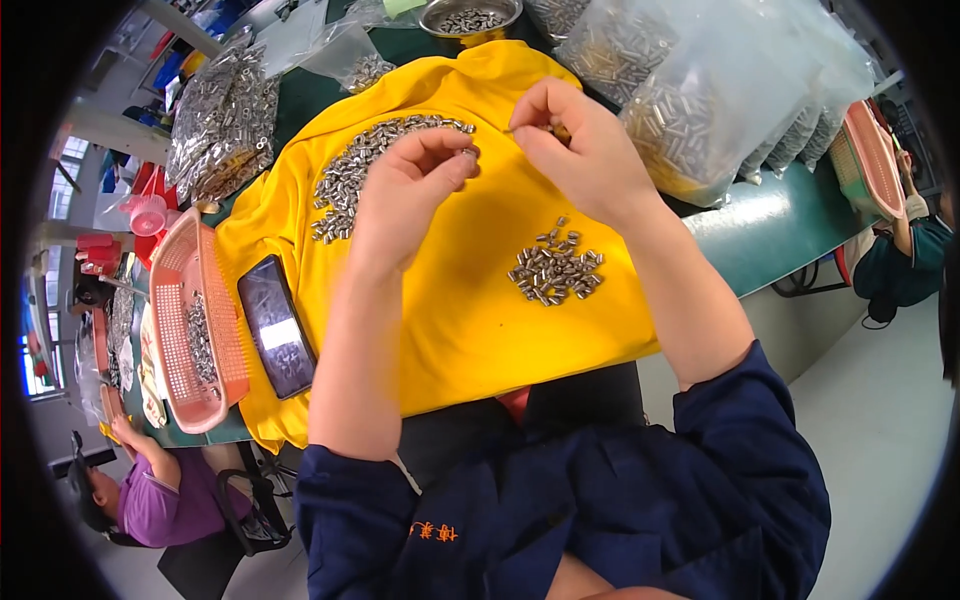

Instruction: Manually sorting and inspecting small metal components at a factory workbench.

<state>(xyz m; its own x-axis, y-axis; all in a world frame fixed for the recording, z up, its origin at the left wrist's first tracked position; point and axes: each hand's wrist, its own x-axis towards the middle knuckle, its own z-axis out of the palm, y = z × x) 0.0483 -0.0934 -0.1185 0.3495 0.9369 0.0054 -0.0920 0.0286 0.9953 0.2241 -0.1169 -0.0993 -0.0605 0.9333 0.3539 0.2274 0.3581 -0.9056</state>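
My left hand (408, 195) is raised over the yellow cloth (450, 350), thumb and fingers closed on what looks like a small metal cylinder (470, 152). To its right my right hand (580, 145) pinches a tiny thing, too small to name, between thumb and forefinger. Something brass-coloured (559, 132) shows within its curled fingers. A large heap of short silvery metal cylinders (345, 180) lies behind and left of my left hand. Nearer my body, below my right hand, sits a smaller pile of similar cylinders (555, 268). The two hands are apart.
A phone (275, 325) and a pink basket (165, 330) with metal parts stand at the left. Clear bags of metal parts (690, 110) crowd the back right; another bag (225, 120) and a metal bowl (470, 18) are behind. Other people (150, 490) sit at both sides.
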